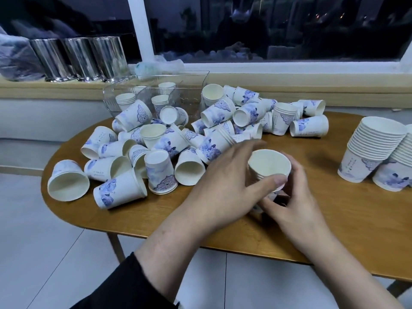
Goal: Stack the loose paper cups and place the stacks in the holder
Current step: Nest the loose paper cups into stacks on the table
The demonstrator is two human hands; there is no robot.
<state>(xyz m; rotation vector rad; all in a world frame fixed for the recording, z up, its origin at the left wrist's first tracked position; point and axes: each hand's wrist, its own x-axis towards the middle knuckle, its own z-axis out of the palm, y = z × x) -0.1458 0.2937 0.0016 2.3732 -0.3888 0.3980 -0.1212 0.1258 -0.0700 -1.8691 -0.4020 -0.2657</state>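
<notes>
A short stack of white paper cups [269, 165] with blue print stands upright near the middle of the wooden table [347, 219]. My right hand [292, 197] curls round its right side and lower part. My left hand [225, 181] is at its left side, thumb on the rim, fingers stretched out toward the pile and blurred. A big pile of loose cups [169, 143] lies tipped over across the left and back of the table. Behind it stands the clear plastic holder [189, 90] with short stacks inside. Two tall stacks [370, 150] stand at the right.
Three shiny metal cylinders [80, 59] and crumpled plastic bags stand on the window ledge at the back. The table's front edge curves close to my arms, with tiled floor below. Bare wood shows between my hands and the tall stacks.
</notes>
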